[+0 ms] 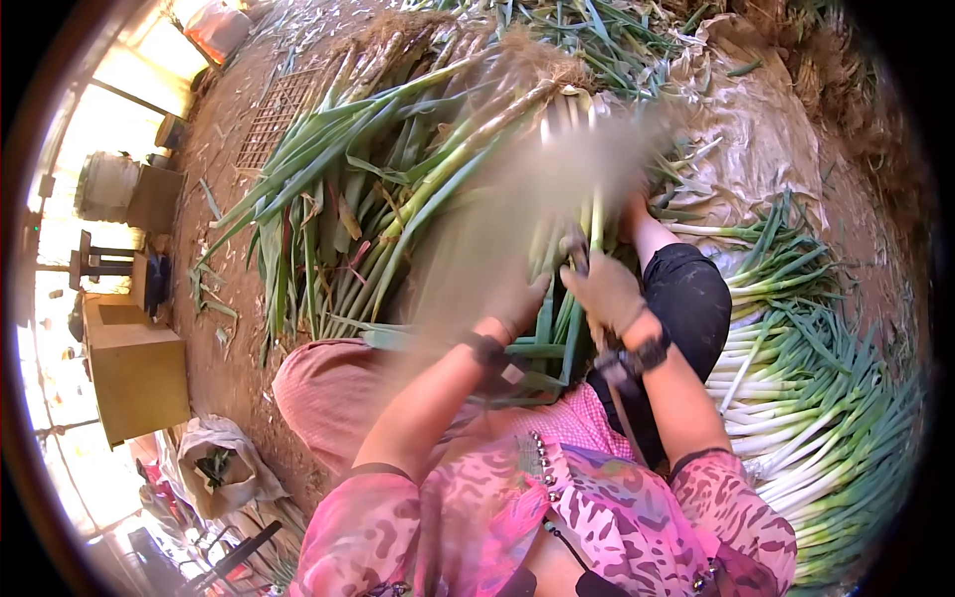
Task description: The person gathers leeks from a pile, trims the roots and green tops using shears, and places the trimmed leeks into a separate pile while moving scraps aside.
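My gloved left hand is closed around a few long green onions, its outline smeared by motion blur. Their white stalks point away from me and the green leaves hang over my lap. Beside it, my gloved right hand grips what looks like an air blow gun with a metal nozzle. A thin hose runs from it toward my body. A pale blur covers the far part of the held stalks, hiding their ends.
A heap of untrimmed green onions with roots lies ahead on the left. Peeled white ones are laid in rows on my right. A crumpled sheet, a wire grate, a wooden box and a sack are around.
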